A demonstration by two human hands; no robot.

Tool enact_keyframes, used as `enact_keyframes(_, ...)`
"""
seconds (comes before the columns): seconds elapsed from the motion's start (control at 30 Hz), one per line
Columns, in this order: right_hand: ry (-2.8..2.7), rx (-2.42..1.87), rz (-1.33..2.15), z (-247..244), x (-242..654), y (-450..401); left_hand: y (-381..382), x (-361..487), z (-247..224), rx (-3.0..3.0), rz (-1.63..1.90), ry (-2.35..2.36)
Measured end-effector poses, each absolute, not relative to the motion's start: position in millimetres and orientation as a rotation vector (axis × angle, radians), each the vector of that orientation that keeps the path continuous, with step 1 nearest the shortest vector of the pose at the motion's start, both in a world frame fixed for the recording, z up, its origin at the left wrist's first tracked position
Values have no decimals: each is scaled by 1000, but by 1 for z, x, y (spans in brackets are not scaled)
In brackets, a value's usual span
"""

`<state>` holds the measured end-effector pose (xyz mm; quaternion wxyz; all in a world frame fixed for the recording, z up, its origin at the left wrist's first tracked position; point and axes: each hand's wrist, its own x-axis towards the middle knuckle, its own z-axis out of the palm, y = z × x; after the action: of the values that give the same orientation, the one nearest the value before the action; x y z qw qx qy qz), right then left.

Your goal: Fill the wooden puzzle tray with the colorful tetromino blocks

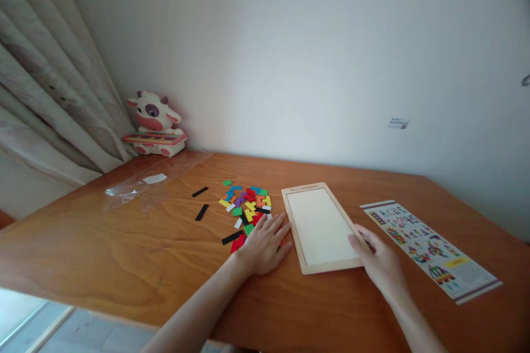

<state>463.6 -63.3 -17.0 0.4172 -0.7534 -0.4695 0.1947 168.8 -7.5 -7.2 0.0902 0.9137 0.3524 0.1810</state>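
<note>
A shallow wooden puzzle tray with a pale inside and a raised rim sits on the table in front of me. My right hand grips its right edge near the lower corner, thumb on top of the rim. To the tray's left lies a loose heap of coloured puzzle pieces in red, yellow, green, blue, black and white. My left hand rests flat over the near side of that heap, fingers stretched out beside the tray's left rim. Some pieces are hidden under it.
A printed pattern sheet lies right of the tray. Two black strips are left of the heap. A clear plastic bag lies farther left, before a toy cow with a keyboard. A wall bounds the wooden table.
</note>
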Motion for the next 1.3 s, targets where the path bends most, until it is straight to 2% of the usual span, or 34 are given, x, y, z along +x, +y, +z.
enact_keyframes(0.2,-1399,-2023,295,-31,440,-86,15,127,-3,2756,569,1084)
enact_keyframes(0.33,-1608,-2027,277,-27,415,-86,37,131,-1,2652,621,1498)
enact_keyframes(0.53,-1902,-1888,377,-16,420,-83,75,156,-14,2677,600,1426)
enact_keyframes(0.73,-2083,-1761,506,-2,441,-73,81,131,-21,2696,548,1526)
enact_keyframes(0.8,-2058,-1737,500,-6,445,-54,82,122,-16,2737,539,1541)
enact_keyframes(1.0,-1857,-1496,173,-34,441,25,82,120,-10,2787,620,1490)
enact_keyframes(1.13,-2015,-1465,188,-41,440,43,81,124,-11,2781,657,1429)
enact_keyframes(1.3,-1946,-1454,281,-44,445,40,80,122,-8,2780,598,1448)
